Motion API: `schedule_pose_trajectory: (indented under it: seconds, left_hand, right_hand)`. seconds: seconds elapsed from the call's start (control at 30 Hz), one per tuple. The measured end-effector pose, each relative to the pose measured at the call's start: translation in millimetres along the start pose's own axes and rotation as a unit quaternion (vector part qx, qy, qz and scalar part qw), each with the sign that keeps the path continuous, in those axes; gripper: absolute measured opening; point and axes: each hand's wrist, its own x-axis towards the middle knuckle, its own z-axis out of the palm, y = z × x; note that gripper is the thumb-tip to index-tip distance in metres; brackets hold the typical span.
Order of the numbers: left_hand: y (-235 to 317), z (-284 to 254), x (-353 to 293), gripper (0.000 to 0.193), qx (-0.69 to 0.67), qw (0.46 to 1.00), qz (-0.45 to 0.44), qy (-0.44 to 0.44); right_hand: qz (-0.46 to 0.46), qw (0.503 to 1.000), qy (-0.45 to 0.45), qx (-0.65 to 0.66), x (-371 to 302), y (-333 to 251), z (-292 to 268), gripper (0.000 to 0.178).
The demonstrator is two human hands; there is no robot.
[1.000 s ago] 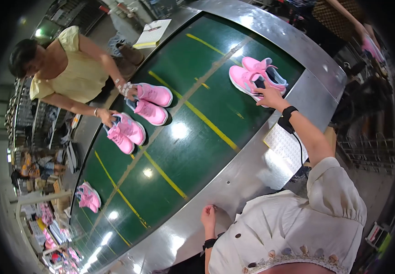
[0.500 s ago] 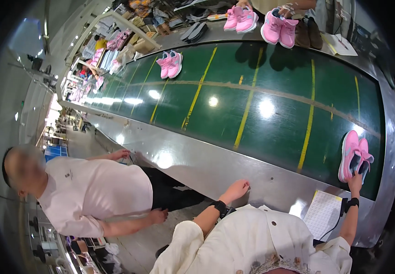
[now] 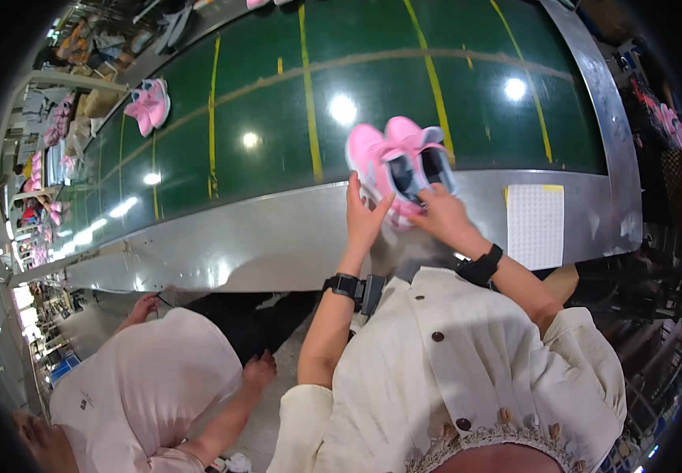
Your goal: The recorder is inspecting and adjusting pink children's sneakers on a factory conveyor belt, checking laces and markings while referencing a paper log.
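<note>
The person's left hand (image 3: 363, 214) is raised with its fingers curled against the near side of a pair of bright pink fabric sneakers (image 3: 397, 162), gripping the left shoe at its heel end. The right hand (image 3: 443, 214) closes on the other shoe of the pair from the right, thumb and fingers wrapped over its dark opening. The pair sits side by side, toes pointing away from the person, at the near edge of the dark green conveyor belt with yellow lines (image 3: 278, 110), partly over the grey metal rim (image 3: 262, 236) that borders the belt. Whether the soles rest on the surface or are lifted just clear cannot be told.

Each wrist carries a black band, and the sleeves of a cream buttoned shirt (image 3: 467, 370) fill the lower part of the view. Just right of the hands, a white sheet of paper with a yellow strip at its top (image 3: 536, 225) lies flat on the metal rim. Far along the belt to the left, a second pair of pink sneakers (image 3: 149, 104) stands well apart from the held pair. At lower left another person in a pale pink shirt (image 3: 151, 378) bends beside the belt frame, one hand near the rim's underside.
</note>
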Motion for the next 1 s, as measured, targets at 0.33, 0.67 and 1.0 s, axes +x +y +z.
schedule_pose_trajectory:
  seconds: [0.33,0.67,1.0]
  left_hand:
    - [-19,-64,-20,0.048,0.244,0.928,0.277,-0.046]
    - [-8,-78,27,0.028,0.083,0.996,0.009,-0.02]
    - [54,-111,53,0.042,-0.097,0.965,-0.226,-0.089]
  right_hand:
    - [-0.054,0.984,-0.096,0.141,-28,-34,11,0.036]
    - [-0.075,0.985,-0.084,0.133,-30,-70,-1,0.036]
    - [-0.069,0.95,-0.152,0.264,-29,-118,-77,0.033]
